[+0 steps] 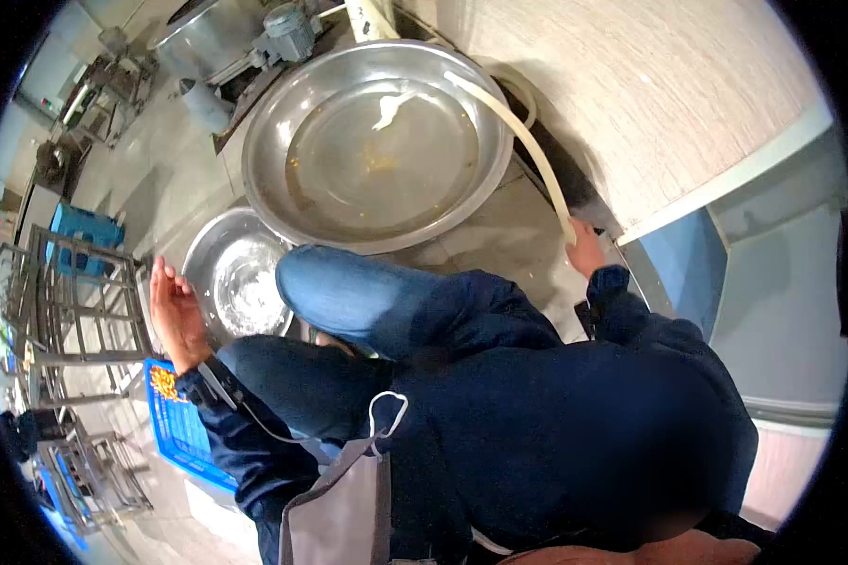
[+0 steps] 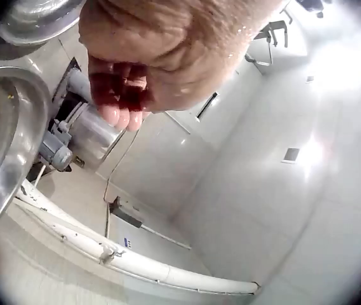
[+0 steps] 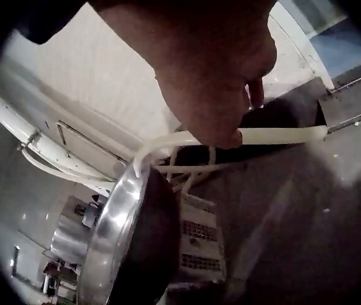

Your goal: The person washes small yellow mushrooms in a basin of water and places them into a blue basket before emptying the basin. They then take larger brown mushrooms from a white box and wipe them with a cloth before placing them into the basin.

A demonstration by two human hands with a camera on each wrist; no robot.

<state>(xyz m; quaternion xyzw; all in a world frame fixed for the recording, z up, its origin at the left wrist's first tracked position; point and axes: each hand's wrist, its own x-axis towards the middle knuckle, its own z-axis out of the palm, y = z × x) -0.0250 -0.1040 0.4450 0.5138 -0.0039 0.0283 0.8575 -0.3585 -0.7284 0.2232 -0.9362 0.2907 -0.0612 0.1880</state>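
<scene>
My right hand (image 1: 586, 252) grips a pale cream hose (image 1: 541, 158) near one end, fingers wrapped round it. In the right wrist view the hose (image 3: 282, 135) sticks out past the fingers on one side and bends over the rim of a large steel basin (image 3: 113, 219) on the other. Shallow water, small yellow bits and a bright white patch show inside this basin (image 1: 256, 155). My left hand (image 1: 176, 315) is raised with nothing in it, its fingers loosely bent, beside a smaller steel bowl (image 1: 196, 268) with white stuff on its bottom. The left palm (image 2: 167, 51) looks wet.
A blue crate (image 1: 181, 428) with orange-yellow pieces stands beside my left forearm. Metal racks (image 1: 80, 320) are at the left. A motor (image 1: 289, 33) and a steel drum (image 1: 198, 47) stand beyond the large basin. A pale wall panel (image 1: 650, 104) rises at the right.
</scene>
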